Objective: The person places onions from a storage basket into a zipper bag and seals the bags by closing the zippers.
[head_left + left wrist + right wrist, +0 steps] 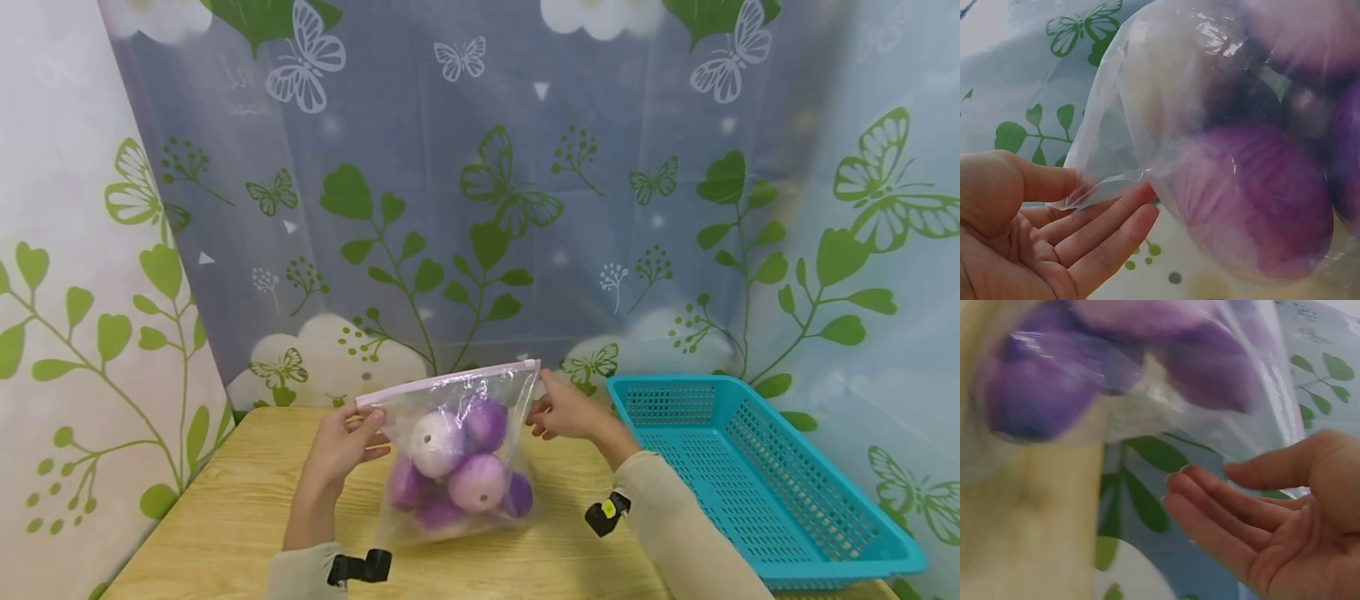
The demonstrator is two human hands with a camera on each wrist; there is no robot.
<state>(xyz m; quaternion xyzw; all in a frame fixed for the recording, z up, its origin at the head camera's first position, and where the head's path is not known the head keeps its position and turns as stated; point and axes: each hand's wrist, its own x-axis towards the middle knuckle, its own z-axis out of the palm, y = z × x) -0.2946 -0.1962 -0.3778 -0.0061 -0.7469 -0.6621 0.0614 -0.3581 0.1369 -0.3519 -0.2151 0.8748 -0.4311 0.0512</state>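
Note:
Between the hands stands a clear plastic slider bag [517,467], its pink zip strip [442,382] closed-looking along the top and higher on the right. Several round purple-and-white onion-like pieces [480,482] fill it, two with a small dark spot. The left hand [343,442] pinches the bag's upper left corner between thumb and fingers, the other fingers spread below. At the upper right corner, beside the white slider [531,364], the right hand [566,408] holds the bag's edge. In the right wrist view its lower fingers [1222,519] extend loosely.
A turquoise perforated plastic basket [825,542] stands on the right of the wooden table [217,517]. Behind the table hangs a curtain [420,275] printed with leaves and butterflies. Each wrist wears a small black camera.

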